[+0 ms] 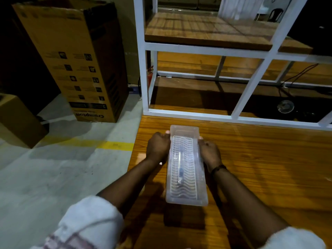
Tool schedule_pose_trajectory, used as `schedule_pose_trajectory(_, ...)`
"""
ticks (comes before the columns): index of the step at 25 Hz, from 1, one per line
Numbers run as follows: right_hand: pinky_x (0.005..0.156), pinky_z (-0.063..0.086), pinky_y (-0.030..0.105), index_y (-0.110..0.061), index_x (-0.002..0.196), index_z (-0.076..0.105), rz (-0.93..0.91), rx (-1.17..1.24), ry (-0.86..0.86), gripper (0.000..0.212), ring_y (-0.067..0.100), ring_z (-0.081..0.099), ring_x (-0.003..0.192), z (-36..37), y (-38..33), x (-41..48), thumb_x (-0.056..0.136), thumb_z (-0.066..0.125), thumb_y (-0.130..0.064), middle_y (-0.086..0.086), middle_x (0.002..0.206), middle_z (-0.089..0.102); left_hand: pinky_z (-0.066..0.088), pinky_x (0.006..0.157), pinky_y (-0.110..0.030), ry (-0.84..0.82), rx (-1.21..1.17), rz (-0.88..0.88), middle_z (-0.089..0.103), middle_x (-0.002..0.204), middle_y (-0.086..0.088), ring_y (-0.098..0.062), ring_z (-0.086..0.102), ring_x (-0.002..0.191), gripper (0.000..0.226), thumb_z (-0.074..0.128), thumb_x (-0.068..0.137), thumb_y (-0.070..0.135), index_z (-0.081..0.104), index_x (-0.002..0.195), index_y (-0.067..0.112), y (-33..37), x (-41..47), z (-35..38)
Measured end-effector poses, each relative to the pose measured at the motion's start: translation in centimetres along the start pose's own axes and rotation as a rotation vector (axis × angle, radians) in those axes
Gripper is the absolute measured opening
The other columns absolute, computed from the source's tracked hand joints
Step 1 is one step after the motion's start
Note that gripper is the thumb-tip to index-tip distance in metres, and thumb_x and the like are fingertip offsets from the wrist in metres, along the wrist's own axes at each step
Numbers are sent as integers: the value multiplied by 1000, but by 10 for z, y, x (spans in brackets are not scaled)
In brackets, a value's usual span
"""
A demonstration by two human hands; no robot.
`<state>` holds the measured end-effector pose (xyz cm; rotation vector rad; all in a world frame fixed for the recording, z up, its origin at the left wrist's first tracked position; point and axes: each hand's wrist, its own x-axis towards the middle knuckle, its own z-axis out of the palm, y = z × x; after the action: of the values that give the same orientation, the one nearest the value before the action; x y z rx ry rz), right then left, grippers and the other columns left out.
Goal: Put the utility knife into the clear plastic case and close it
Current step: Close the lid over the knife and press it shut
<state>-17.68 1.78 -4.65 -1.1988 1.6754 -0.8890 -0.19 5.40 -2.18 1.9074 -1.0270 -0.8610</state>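
The clear plastic case (186, 194) is a long ribbed box held lengthwise above the wooden table (260, 168), its near end closest to me. My left hand (157, 147) grips its left side near the far end, and my right hand (210, 152) grips the right side opposite. The lid lies down over the case. Through the ribbed plastic the utility knife (180, 169) shows as a slim pale shape with a dark section, lying along the case's length. The fingertips of both hands curl over the far corners.
A white metal shelf frame (197, 49) with wooden boards stands at the table's far edge. A tall cardboard box (79, 65) and a smaller box (16, 119) stand on the concrete floor to the left, past a yellow floor line (115, 145). Cables lie behind the frame at right.
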Motion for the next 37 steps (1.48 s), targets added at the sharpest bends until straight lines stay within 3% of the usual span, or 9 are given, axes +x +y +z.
schedule_pose_trajectory(5, 55, 35, 29, -13, 63, 50, -40, -20, 48, 52, 24, 50, 57, -6, 24, -37, 98, 49, -51, 6, 62, 55, 60, 77, -43, -16, 31, -21, 72, 96, -5, -28, 69, 88, 41, 46, 103, 56, 62, 94, 19, -22, -39, 3)
schedule_pose_trajectory(9, 59, 38, 31, -13, 73, 53, -62, -23, 101, 47, 23, 53, 63, -1, 23, -34, 97, 50, -53, 4, 69, 57, 44, 73, -32, 35, 42, 25, 70, 102, -5, -28, 67, 99, 38, 45, 107, 46, 62, 106, 12, -18, -43, 13)
schedule_pose_trajectory(14, 64, 48, 42, -2, 89, 55, -120, -15, 81, 50, 34, 59, 73, 3, 18, -27, 98, 49, -50, 16, 80, 62, 41, 72, -34, -7, 17, 72, 66, 101, -9, -33, 66, 100, 37, 40, 110, 38, 56, 114, 5, -17, -35, 19)
schedule_pose_trajectory(20, 63, 42, 33, -14, 73, 56, -49, -102, 11, 55, 29, 60, 70, -11, 8, -32, 96, 42, -62, 4, 72, 62, 40, 74, -32, -53, 34, 41, 67, 118, -12, -26, 63, 101, 44, 38, 110, 45, 56, 121, 7, -12, -42, 9)
schedule_pose_trajectory(24, 56, 40, 30, -14, 85, 59, -8, -122, -15, 47, 19, 62, 71, -25, 22, -73, 99, 42, -56, 1, 79, 64, 49, 74, -38, -114, 42, -19, 73, 107, -13, -36, 70, 99, 39, 37, 107, 54, 51, 105, 18, -31, -78, -2)
schedule_pose_trajectory(28, 52, 35, 28, -14, 91, 55, -68, -225, 25, 40, 12, 55, 64, -26, 25, -94, 101, 41, -49, -3, 73, 58, 40, 67, -33, -78, 69, 93, 73, 91, -9, -32, 69, 85, 28, 40, 109, 42, 49, 110, 15, -38, -110, 1)
schedule_pose_trajectory(30, 54, 36, 31, -13, 93, 56, -103, -225, 57, 37, 19, 56, 66, -23, 26, -96, 102, 42, -46, 0, 74, 58, 42, 62, -33, -58, 26, 155, 70, 81, -7, -27, 68, 74, 23, 41, 109, 39, 46, 108, 17, -44, -113, 6)
schedule_pose_trajectory(32, 56, 35, 32, -13, 96, 56, -135, -230, 69, 33, 24, 56, 68, -22, 26, -97, 102, 43, -43, 1, 76, 58, 44, 60, -32, -53, 6, 161, 70, 80, -7, -25, 69, 71, 20, 41, 109, 39, 44, 109, 18, -49, -112, 11)
schedule_pose_trajectory(37, 52, 30, 31, -17, 98, 52, -174, -289, 72, 25, 13, 47, 59, -19, 23, -98, 103, 42, -39, 1, 78, 57, 41, 53, -28, -52, -3, 164, 69, 79, -8, -26, 69, 69, 17, 39, 110, 34, 40, 112, 17, -46, -115, 15)
